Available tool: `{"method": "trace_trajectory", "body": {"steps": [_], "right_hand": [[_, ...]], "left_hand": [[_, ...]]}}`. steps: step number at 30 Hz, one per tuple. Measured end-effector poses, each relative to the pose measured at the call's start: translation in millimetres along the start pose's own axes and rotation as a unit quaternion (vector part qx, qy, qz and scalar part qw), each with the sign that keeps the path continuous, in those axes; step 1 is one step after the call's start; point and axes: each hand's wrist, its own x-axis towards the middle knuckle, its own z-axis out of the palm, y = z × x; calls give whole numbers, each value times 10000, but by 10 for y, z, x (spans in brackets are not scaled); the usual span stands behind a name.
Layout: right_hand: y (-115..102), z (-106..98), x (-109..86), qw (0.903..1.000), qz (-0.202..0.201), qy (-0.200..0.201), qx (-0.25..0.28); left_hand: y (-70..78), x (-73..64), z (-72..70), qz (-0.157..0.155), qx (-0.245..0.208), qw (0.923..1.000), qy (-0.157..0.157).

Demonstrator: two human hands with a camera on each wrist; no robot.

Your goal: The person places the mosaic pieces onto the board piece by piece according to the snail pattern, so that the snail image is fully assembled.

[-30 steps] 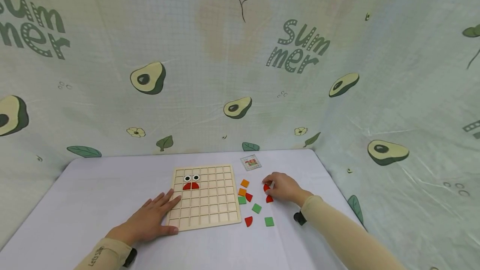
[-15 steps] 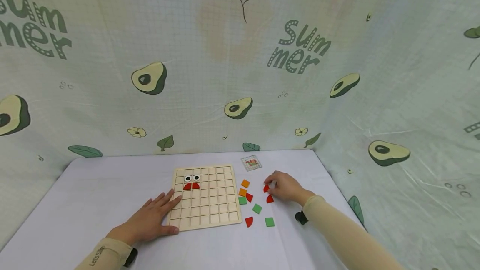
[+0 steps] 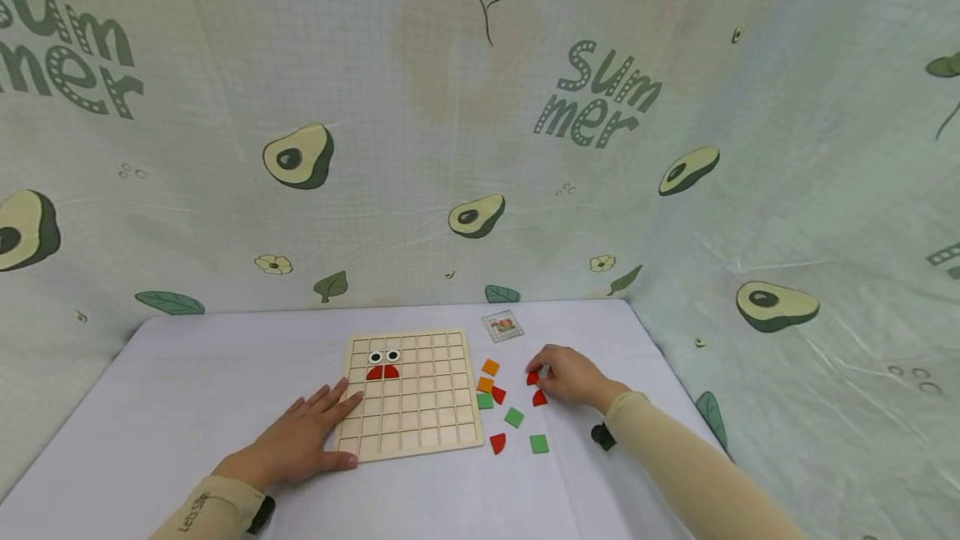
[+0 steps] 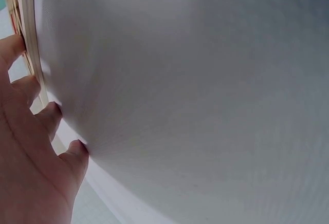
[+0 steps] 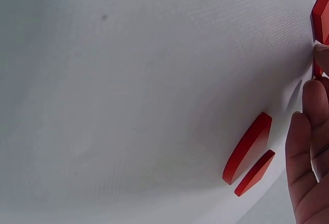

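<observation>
A wooden grid board (image 3: 420, 415) lies on the white table, with two eye tiles (image 3: 384, 356) and two red quarter-circle pieces (image 3: 382, 372) in its upper left cells. My left hand (image 3: 296, 440) rests spread at the board's left edge, fingertips on its rim; the left wrist view shows those fingers (image 4: 36, 85) along the board's side. To the right of the board, my right hand (image 3: 573, 375) pinches a loose red quarter-circle piece (image 3: 532, 378) on the table. Another red quarter-circle (image 3: 540, 398) lies just below its fingers. Red pieces (image 5: 248, 149) also show in the right wrist view.
Between board and right hand lie orange squares (image 3: 490, 367), green squares (image 3: 513, 417) and more red quarter-circles (image 3: 498, 443). A small picture card (image 3: 502, 325) with a grid lies behind them. A printed cloth (image 3: 405, 107) hangs behind the table.
My right thumb and fingers have drawn up from the lower red quarter-circle to the upper one, leaving the lower fully visible. My left hand and the board stay still.
</observation>
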Motion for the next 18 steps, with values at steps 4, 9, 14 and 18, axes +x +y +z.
{"method": "trace_trajectory", "body": {"steps": [4,9,14,18], "right_hand": [[5,1,-7,10000,39,1,-1],[3,-12,-19,10000,18,32,11],[-7,-30,-24,10000,35,43,83],[-6,-33,-12,9999,93,75,95]], "left_hand": [[2,1,-1,-11,-11,10000,-8],[2,6,3,-3,41,10000,3],[2,8,6,-1,61,10000,-4],[2,10,3,3,50,10000,-23]]}}
